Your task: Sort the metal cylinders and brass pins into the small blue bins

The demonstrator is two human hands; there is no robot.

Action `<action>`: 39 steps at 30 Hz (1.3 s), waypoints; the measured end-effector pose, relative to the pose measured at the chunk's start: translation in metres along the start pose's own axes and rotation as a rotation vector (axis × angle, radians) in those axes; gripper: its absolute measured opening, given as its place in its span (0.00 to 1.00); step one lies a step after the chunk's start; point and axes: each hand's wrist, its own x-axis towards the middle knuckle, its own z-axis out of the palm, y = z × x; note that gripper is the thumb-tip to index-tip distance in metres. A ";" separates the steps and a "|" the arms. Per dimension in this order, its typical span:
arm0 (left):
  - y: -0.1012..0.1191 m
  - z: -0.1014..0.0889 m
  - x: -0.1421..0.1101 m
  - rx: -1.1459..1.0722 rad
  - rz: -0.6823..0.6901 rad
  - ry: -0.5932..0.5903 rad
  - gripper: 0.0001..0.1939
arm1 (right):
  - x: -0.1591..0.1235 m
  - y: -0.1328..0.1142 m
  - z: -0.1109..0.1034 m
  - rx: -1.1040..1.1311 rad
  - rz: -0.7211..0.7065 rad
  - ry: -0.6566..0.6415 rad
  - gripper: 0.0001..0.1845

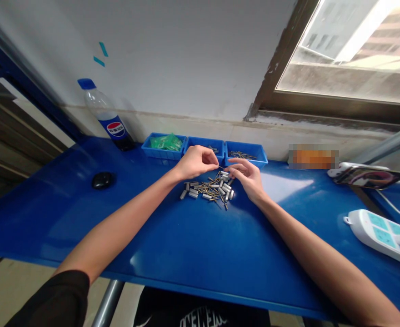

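A pile of several small silver metal cylinders and thin pins (209, 189) lies on the blue table (193, 245). My left hand (196, 161) hovers just above the pile's far side, fingers pinched on a thin pin. My right hand (247, 176) rests at the pile's right edge, fingers curled and pinched on a small metal piece I cannot make out clearly. The two hands nearly meet over the pile.
Three blue bins stand against the wall: one with green parts (164, 145), a middle one (205, 146), one with dark pins (247, 153). A cola bottle (106, 116), a black mouse (102, 180), a phone on a stand (368, 176) and a white power strip (382, 236) sit around.
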 end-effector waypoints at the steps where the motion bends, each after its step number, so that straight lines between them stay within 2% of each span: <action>1: 0.001 0.001 0.000 -0.023 -0.007 0.009 0.08 | 0.000 -0.001 0.000 0.005 0.008 -0.031 0.19; 4: 0.001 0.005 -0.002 -0.046 -0.029 0.032 0.10 | -0.001 -0.002 0.000 0.021 0.027 -0.089 0.18; 11: -0.005 0.009 -0.002 -0.061 -0.046 0.025 0.10 | 0.001 0.002 -0.002 0.012 0.043 -0.111 0.17; 17: -0.009 0.012 -0.001 -0.089 -0.048 0.027 0.11 | 0.003 0.003 -0.002 0.055 0.053 -0.072 0.18; 21: -0.011 0.012 -0.001 -0.052 -0.028 -0.006 0.09 | 0.003 0.005 -0.002 0.042 0.048 -0.035 0.16; 23: -0.010 0.008 -0.001 0.045 -0.015 -0.048 0.08 | 0.003 0.007 -0.003 0.029 0.027 0.019 0.15; 25: -0.007 0.002 -0.001 0.206 -0.025 -0.099 0.12 | 0.003 0.009 -0.004 0.005 -0.007 0.097 0.16; 30: -0.001 -0.021 -0.003 0.545 -0.093 -0.275 0.14 | 0.005 0.014 -0.008 -0.028 -0.071 0.255 0.26; 35: 0.005 -0.038 -0.008 0.622 -0.120 -0.535 0.21 | 0.003 0.014 -0.009 -0.087 -0.090 0.228 0.27; 39: 0.009 -0.039 -0.011 0.623 -0.190 -0.629 0.26 | 0.003 0.012 -0.007 -0.061 -0.071 0.204 0.24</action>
